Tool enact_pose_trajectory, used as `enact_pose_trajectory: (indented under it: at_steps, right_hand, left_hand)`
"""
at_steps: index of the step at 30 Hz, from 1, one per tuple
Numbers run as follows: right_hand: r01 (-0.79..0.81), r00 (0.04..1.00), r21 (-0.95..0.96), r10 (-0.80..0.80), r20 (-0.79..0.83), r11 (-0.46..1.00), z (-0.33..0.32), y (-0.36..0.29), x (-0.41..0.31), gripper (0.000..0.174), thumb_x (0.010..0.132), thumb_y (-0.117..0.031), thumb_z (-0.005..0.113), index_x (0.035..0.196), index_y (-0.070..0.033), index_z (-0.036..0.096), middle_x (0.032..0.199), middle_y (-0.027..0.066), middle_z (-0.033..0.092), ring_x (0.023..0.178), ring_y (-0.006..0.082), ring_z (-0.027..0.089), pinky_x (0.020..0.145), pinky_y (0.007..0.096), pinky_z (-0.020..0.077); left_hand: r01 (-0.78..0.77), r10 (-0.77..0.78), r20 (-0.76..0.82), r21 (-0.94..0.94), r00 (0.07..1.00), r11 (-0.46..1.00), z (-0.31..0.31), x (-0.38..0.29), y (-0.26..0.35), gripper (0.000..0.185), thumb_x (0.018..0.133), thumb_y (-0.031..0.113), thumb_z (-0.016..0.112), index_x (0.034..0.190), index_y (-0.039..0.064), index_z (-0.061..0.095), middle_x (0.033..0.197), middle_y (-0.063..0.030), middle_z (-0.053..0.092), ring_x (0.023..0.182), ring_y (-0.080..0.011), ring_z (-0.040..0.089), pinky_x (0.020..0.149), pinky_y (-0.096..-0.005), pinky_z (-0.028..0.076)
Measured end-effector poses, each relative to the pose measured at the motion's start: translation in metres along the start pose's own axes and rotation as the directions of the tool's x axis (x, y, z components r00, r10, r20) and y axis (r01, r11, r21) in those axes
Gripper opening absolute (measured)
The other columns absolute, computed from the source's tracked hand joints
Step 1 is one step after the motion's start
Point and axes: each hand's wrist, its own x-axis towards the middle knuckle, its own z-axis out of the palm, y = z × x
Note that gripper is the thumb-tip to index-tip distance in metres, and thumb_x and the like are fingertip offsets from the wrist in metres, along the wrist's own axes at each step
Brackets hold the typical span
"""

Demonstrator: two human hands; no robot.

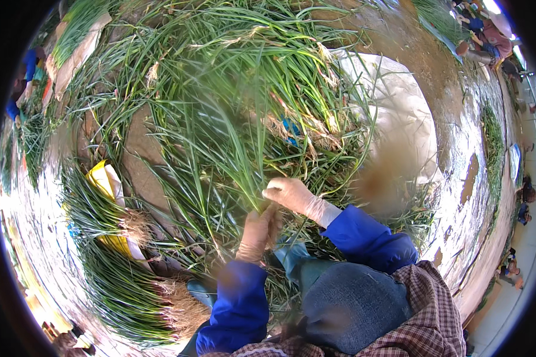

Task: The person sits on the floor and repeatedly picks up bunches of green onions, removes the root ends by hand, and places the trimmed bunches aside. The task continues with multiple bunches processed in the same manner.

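My left hand [255,234], in a thin pale glove, grips a few green onions [241,172] near their lower ends. Their long leaves fan up and away from me, partly blurred. Just above it to the right is my gloved right hand [292,195], its fingers curled beside the stalks; whether it pinches one is hidden. Beyond both hands lies a large loose heap of green onions [268,58], with pale roots [315,127] pointing right. At my left, neatly laid bunches of green onions [125,285] have their bushy roots towards me.
A white sheet [404,107] lies under the heap's right side. A yellow and white sack [106,180] is beneath the left bunches. My boot [292,256] is close below my hands. Wet floor [455,178] shines at right. Other people [491,38] work at the far edges.
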Motion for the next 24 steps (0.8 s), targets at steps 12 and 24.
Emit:
enact_pose_trajectory:
  at_steps: [12, 24]
  right_hand:
    - [-0.035, 0.929, 0.432, 0.188, -0.318, 0.901, 0.005, -0.013, -0.026, 0.018, 0.087, -0.021, 0.066, 0.08, -0.004, 0.065, 0.066, 0.0045, 0.061, 0.054, 0.0098, 0.054, 0.05, 0.025, 0.0458]
    - [-0.248, 0.901, -0.354, 0.08, -0.426, 0.902, -0.122, 0.079, 0.091, 0.04, 0.088, -0.047, 0.059, 0.11, -0.015, 0.066, 0.098, 0.0124, 0.069, 0.093, 0.0236, 0.066, 0.087, 0.0368, 0.0504]
  left_hand:
    - [-0.028, 0.039, 0.026, -0.342, 0.999, 0.939, 0.017, -0.013, 0.007, 0.028, 0.1, 0.024, 0.047, 0.1, -0.001, 0.06, 0.074, -0.0077, 0.064, 0.064, -0.0171, 0.064, 0.06, -0.0278, 0.054]
    - [-0.298, 0.207, -0.33, -0.256, 0.921, 0.919, -0.029, -0.021, 0.04, 0.026, 0.085, 0.023, 0.07, 0.104, 0.007, 0.062, 0.083, -0.0013, 0.063, 0.074, -0.0135, 0.056, 0.069, -0.0293, 0.048]
